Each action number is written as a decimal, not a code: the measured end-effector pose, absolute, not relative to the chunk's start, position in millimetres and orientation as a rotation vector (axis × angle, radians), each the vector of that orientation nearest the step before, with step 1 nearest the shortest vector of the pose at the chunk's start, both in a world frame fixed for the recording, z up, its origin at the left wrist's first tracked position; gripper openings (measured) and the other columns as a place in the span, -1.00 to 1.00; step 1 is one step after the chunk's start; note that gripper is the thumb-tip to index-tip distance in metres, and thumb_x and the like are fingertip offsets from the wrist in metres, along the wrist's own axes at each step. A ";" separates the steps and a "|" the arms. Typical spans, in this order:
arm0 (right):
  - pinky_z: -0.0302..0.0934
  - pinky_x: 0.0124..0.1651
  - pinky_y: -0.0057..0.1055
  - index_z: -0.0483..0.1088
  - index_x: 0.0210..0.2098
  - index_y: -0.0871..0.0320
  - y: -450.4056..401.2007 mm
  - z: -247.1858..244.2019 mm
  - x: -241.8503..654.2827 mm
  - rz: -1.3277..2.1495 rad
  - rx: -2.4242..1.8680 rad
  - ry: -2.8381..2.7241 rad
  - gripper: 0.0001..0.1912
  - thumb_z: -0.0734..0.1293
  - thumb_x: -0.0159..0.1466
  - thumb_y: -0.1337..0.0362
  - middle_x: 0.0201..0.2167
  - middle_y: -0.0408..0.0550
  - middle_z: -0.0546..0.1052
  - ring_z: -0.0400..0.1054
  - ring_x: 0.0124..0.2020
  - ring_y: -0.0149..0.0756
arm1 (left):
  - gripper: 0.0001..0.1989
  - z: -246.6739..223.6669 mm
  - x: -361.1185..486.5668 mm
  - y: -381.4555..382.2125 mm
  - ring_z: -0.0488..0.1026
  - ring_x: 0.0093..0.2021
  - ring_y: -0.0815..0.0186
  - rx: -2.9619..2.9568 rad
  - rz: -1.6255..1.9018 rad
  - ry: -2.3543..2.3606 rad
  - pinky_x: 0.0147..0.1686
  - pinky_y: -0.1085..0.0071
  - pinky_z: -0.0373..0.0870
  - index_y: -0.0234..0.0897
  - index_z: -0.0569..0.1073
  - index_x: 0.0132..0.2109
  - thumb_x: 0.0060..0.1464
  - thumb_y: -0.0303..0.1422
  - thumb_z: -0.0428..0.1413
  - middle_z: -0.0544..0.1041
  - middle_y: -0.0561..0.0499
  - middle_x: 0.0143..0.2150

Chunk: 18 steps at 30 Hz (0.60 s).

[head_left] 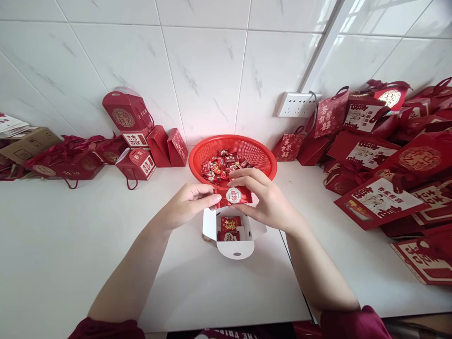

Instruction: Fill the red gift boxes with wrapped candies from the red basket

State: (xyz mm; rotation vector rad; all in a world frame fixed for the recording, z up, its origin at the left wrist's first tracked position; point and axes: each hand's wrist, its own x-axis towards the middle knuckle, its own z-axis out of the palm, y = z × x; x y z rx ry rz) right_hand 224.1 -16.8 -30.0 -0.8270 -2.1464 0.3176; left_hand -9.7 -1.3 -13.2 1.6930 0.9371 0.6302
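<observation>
A red wrapped packet (pixel 234 195) with a round white label is held level between my two hands. The fingers and thumb of my left hand (pixel 190 201) pinch its left end. My right hand (pixel 266 197) grips it at the right, fingers over the top edge and thumb below. Just under the packet stands an open white box (pixel 235 249) with its flaps spread, and red and gold packets (pixel 230 223) lie inside. Behind my hands, a red perforated basket (pixel 233 141) holds a heap of small red wrapped pieces (pixel 222 165).
Red gift boxes (pixel 136 164) stand at the left against the tiled wall. Many more red boxes and bags (pixel 370 153) are piled at the right. A white power strip (pixel 297 104) is fixed to the wall. A dark seam crosses the white table (pixel 226 292).
</observation>
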 end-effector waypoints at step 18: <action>0.34 0.10 -0.06 0.37 -0.01 0.03 -18.1 -29.2 223.7 0.303 -0.783 -2.198 -0.76 0.36 0.33 0.25 0.09 0.05 0.46 0.36 0.12 -0.08 | -0.71 -11.0 -8.5 -3.2 0.40 -0.26 0.28 1.714 0.626 0.960 -0.21 0.36 0.34 -0.28 0.49 -0.31 0.24 -0.16 0.09 0.46 0.02 -0.33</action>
